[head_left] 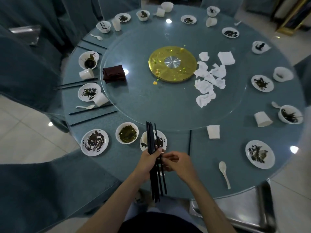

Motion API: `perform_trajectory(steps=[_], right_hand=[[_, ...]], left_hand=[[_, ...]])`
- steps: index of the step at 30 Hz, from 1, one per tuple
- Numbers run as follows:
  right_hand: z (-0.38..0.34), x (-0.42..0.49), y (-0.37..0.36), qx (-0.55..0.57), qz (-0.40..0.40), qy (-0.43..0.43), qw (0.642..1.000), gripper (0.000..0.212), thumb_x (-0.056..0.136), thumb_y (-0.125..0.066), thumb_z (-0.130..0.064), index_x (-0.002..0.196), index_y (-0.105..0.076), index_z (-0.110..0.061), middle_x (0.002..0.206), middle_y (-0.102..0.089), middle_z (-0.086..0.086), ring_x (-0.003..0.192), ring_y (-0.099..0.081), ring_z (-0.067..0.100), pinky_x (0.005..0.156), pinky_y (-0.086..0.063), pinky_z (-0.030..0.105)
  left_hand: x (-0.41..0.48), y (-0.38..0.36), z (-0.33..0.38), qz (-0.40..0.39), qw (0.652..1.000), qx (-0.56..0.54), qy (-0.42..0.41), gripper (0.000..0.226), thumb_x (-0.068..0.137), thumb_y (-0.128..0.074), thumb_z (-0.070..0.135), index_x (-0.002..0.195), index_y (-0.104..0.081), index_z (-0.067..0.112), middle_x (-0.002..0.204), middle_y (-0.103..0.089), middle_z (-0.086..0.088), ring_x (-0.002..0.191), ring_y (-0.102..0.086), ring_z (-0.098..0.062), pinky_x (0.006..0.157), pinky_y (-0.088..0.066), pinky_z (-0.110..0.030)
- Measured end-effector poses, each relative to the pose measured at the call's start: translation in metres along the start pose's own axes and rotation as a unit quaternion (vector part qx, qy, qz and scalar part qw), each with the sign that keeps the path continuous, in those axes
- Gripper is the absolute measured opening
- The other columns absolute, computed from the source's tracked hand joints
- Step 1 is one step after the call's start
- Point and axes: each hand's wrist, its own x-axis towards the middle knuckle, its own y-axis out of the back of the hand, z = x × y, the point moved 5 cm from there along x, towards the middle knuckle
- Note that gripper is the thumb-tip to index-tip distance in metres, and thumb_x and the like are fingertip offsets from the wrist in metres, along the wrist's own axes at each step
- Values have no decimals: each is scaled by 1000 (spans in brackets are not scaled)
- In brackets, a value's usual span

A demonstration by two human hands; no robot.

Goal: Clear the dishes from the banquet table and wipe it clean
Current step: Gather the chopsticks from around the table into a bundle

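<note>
Loose chopsticks (93, 118) lie by the left-hand places on the surface (121, 157), not yet gathered. At the near edge the left hand (149, 159) is wrapped round a bundle of black chopsticks (150, 137), held over a soiled plate (164, 140). The right hand (180, 163) pinches the stragglers beside it. Best to square the ends level and firm the grip first — a fanned bundle will likely slip — then reach for more.

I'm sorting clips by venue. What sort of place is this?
Most likely a restaurant banquet room after a meal: a large round table with a glass turntable, soiled plates set all round its rim, and cloth-covered chairs. The left hand grips a bundle of black chopsticks.
</note>
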Motion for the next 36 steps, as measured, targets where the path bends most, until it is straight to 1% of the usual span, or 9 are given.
perform_trajectory(steps=[3,7,10,13,15,18,23,30,36], right_hand=[[29,20,24,-45,78,-33,995,11,93,-75,-13,83,-72,-17,69,-75,0,64,-73,17,59,-58,30],[79,44,71,-185,204,-96,957,13,87,-75,-23,83,-63,-26,80,-70,-4,80,-70,25,72,-56,37],[96,50,82,-258,192,-125,939,16,90,-73,-22,92,-64,-10,85,-63,5,87,-62,29,72,-42,34],[110,55,82,-296,168,-152,928,18,89,-72,-25,84,-70,-8,85,-71,12,88,-68,34,70,-47,36],[114,57,79,-302,164,-159,925,22,86,-71,-25,74,-69,-6,72,-66,9,78,-69,32,61,-45,33],[111,56,79,-278,158,-174,932,31,82,-76,-25,65,-67,0,58,-62,6,55,-60,19,47,-35,27],[111,50,82,-212,106,-207,949,35,81,-77,-20,51,-64,-6,52,-69,6,53,-71,18,59,-57,29],[73,20,83,38,67,-207,975,8,86,-77,3,88,-71,7,76,-75,20,64,-73,27,55,-60,26],[29,10,68,116,13,-130,985,22,83,-75,13,101,-68,3,84,-76,20,71,-75,26,65,-62,26]], left_hand=[[2,13,3,9,1000,-9,4,16,107,-57,18,106,-61,2,95,-77,-21,78,-76,-30,69,-63,-46],[1,33,11,42,999,-29,-1,19,107,-56,15,109,-60,-4,83,-74,-19,69,-75,-28,62,-63,-43],[-4,41,15,62,998,-25,-8,22,105,-59,15,112,-59,-6,76,-73,-15,64,-73,-26,56,-62,-37],[-8,44,16,69,997,-28,-10,23,105,-60,14,110,-60,-8,71,-71,-13,60,-71,-23,53,-61,-34],[-9,45,17,66,997,-34,-9,22,105,-61,14,109,-59,-8,69,-69,-13,59,-70,-23,52,-59,-33],[-12,44,18,53,997,-53,-7,20,104,-62,14,107,-58,-5,69,-67,-12,60,-70,-23,52,-59,-32],[-15,42,19,31,997,-66,-9,17,103,-64,14,105,-58,-2,74,-66,-13,64,-69,-24,55,-58,-33],[-13,39,15,17,998,-67,-8,18,101,-67,15,103,-61,-2,78,-66,-12,68,-68,-25,59,-59,-34],[-14,32,11,16,998,-57,4,13,102,-65,14,93,-58,7,70,-57,-6,55,-57,-17,52,-50,-27]])
